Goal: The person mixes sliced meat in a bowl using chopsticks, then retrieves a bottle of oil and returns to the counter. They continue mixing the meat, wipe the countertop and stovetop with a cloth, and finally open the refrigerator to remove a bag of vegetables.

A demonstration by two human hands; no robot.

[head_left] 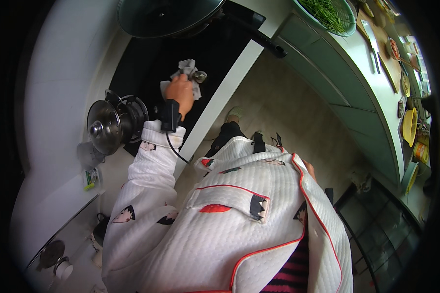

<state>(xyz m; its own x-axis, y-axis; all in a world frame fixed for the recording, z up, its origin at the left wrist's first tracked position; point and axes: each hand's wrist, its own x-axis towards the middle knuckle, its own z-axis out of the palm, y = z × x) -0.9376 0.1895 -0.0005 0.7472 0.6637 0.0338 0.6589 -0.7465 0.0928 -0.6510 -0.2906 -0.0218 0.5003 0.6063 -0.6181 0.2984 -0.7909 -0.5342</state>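
My left hand (pixel 180 95) reaches over the black glass cooktop (pixel 146 61), its fingers closed on a crumpled whitish-grey cloth (pixel 186 67). The cloth bunches up beyond the fingers and spreads out on both sides of them, against the cooktop. A small dull roundish shape (pixel 199 76), perhaps a knob, shows at the cloth's right side. On my left wrist sits a black strapped device with a cable. Only a sliver of my right hand (pixel 310 169) shows past the edge of my white jacket; its fingers are hidden.
A large lidded pan (pixel 168 17) stands at the far end, its black handle (pixel 264 41) jutting over the counter edge. Left of my hand is a steel pot with a glass lid (pixel 102 128). Across the floor, the right counter holds a green basket (pixel 349 24) of greens and a knife (pixel 371 41).
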